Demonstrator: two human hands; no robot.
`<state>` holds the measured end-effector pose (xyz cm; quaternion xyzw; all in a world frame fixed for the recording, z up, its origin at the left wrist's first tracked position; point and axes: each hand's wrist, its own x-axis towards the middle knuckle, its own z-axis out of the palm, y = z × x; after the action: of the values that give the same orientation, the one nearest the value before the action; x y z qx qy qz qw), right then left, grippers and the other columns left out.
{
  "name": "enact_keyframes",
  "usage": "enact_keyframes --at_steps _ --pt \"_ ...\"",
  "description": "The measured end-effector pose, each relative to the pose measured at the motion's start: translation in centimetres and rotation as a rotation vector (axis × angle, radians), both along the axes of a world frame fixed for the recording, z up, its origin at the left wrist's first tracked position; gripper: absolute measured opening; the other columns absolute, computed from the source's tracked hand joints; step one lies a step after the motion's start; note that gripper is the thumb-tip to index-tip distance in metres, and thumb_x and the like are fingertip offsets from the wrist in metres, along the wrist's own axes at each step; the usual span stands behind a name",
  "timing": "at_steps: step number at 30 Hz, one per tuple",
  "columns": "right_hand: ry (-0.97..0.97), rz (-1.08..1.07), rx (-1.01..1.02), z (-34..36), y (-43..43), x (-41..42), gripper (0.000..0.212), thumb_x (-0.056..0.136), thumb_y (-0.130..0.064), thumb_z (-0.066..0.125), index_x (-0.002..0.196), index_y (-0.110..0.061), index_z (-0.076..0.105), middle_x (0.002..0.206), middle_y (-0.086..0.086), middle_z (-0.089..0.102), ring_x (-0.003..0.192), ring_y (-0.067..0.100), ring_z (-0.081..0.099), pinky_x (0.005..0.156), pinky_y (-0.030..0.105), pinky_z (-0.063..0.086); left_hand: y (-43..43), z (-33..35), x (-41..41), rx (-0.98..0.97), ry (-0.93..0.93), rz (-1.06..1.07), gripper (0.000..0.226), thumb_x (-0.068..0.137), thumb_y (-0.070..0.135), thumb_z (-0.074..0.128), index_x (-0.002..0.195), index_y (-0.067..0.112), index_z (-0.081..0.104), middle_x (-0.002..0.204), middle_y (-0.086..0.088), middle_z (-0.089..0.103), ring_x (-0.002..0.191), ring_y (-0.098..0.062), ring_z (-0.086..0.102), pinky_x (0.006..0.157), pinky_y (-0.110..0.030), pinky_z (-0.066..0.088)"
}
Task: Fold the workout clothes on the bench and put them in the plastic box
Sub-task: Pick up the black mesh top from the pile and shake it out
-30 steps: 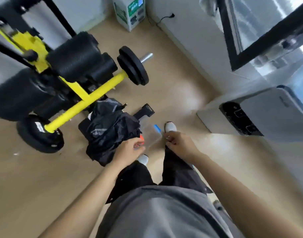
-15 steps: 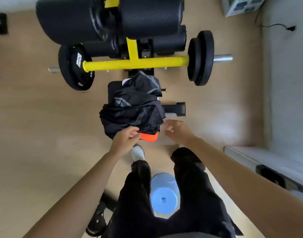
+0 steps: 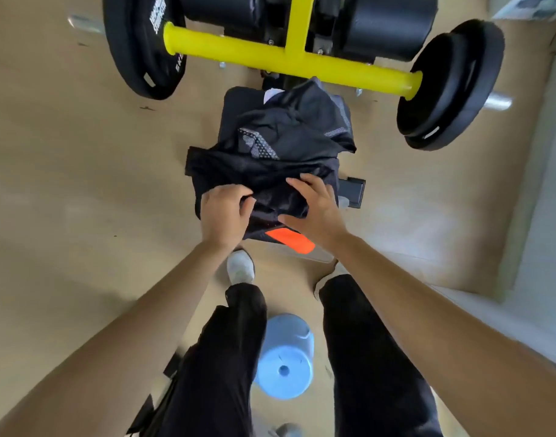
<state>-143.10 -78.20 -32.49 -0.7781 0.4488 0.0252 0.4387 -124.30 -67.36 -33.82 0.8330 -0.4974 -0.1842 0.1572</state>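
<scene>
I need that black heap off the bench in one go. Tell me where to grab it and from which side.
Grip the near edge of the black clothes, coming from the near end of the bench where you stand. The cloth bunches into thick folds there, probably easiest to pinch; the left hand and right hand hold those folds now.

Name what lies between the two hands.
In the head view, a bunched fold of the black clothes lies between the left hand and the right hand; both touch it.
</scene>
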Motion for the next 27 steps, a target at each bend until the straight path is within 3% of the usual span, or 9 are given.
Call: enact_keyframes --at_steps 3,6,8,11,13,18,22,25,27 --pt "-0.068 0.064 -0.105 0.1 2.3 0.4 0.056 0.071 -0.052 0.076 0.119 -0.025 0.070 0.135 0.004 0.054 0.118 0.034 0.044 0.100 0.038 0.039 2.1 3.1 -1.1 -0.030 0.215 0.040 0.026 0.092 0.034 0.059 0.101 0.012 0.071 0.075 -0.001 0.071 0.069 -0.025 0.066 0.064 -0.035 0.051" --pt "-0.105 0.071 -0.017 0.7 3.6 -0.1 0.022 0.076 -0.036 0.080 0.087 -0.017 0.075 0.112 -0.001 0.068 0.106 0.022 0.052 0.090 0.031 0.043 4.3 5.3 -2.6 -0.010 0.463 0.078 0.034 0.089 0.044 0.055 0.098 0.016 0.071 0.073 0.010 0.067 0.067 -0.014 0.064 0.065 -0.033 0.052" --pt "-0.108 0.025 0.123 1.2 3.8 -1.2 0.015 0.082 -0.027 0.075 0.079 -0.015 0.069 0.087 -0.003 0.069 0.085 0.015 0.059 0.075 0.031 0.046 5.0 5.6 -3.4 -0.007 0.517 0.022 0.036 0.088 0.046 0.058 0.104 0.017 0.071 0.081 0.008 0.071 0.074 -0.012 0.066 0.071 -0.032 0.053" --pt "-0.145 -0.115 0.231 1.7 3.7 -4.0 0.026 0.086 -0.017 0.073 0.070 -0.014 0.052 0.062 -0.002 0.048 0.057 0.008 0.043 0.058 0.022 0.038 5.9 3.8 -3.5 -0.024 0.205 -0.154 0.053 0.085 0.051 0.063 0.127 0.018 0.066 0.092 0.005 0.070 0.084 -0.019 0.063 0.080 -0.037 0.050" --pt "-0.158 -0.148 0.217 1.3 3.3 -6.1 0.034 0.086 -0.015 0.073 0.069 -0.013 0.044 0.060 -0.003 0.037 0.054 0.008 0.034 0.054 0.018 0.029 6.1 1.8 -3.3 0.015 -0.008 -0.158 0.065 0.081 0.056 0.065 0.136 0.021 0.060 0.108 0.002 0.063 0.100 -0.025 0.055 0.091 -0.043 0.045" --pt "-0.222 -0.310 0.193 -1.2 0.3 -10.3 0.025 0.085 -0.012 0.073 0.077 -0.005 0.051 0.065 0.000 0.048 0.060 0.010 0.040 0.059 0.021 0.034 5.5 -3.0 -3.2 0.041 -0.235 -0.226 0.072 0.077 0.062 0.068 0.139 0.028 0.057 0.144 -0.004 0.050 0.134 -0.031 0.041 0.106 -0.051 0.034" --pt "-0.282 -0.394 0.150 -5.5 -2.5 -11.8 0.020 0.087 -0.015 0.071 0.081 -0.007 0.053 0.071 0.000 0.055 0.065 0.013 0.047 0.064 0.028 0.041 4.3 -4.9 -3.7 -0.233 -0.288 -0.343 0.029 0.090 0.041 0.067 0.102 0.017 0.075 0.108 -0.001 0.070 0.105 -0.027 0.062 0.088 -0.046 0.046" --pt "-0.342 -0.352 0.130 -8.3 -4.0 -12.0 0.013 0.090 -0.018 0.069 0.087 -0.009 0.059 0.082 0.014 0.062 0.070 0.014 0.052 0.066 0.031 0.045 2.6 -4.1 -5.6 -0.322 -0.194 -0.388 0.026 0.090 0.038 0.069 0.091 0.013 0.074 0.084 0.000 0.073 0.074 -0.025 0.069 0.067 -0.040 0.053" --pt "-0.420 -0.312 0.181 -9.6 -4.7 -12.2 0.005 0.091 -0.017 0.068 0.093 -0.017 0.063 0.085 0.018 0.062 0.072 0.017 0.054 0.066 0.033 0.046 1.1 -3.1 -7.8 -0.241 -0.044 -0.314 0.027 0.090 0.044 0.064 0.091 0.018 0.071 0.074 0.007 0.067 0.067 -0.018 0.065 0.062 -0.037 0.052"
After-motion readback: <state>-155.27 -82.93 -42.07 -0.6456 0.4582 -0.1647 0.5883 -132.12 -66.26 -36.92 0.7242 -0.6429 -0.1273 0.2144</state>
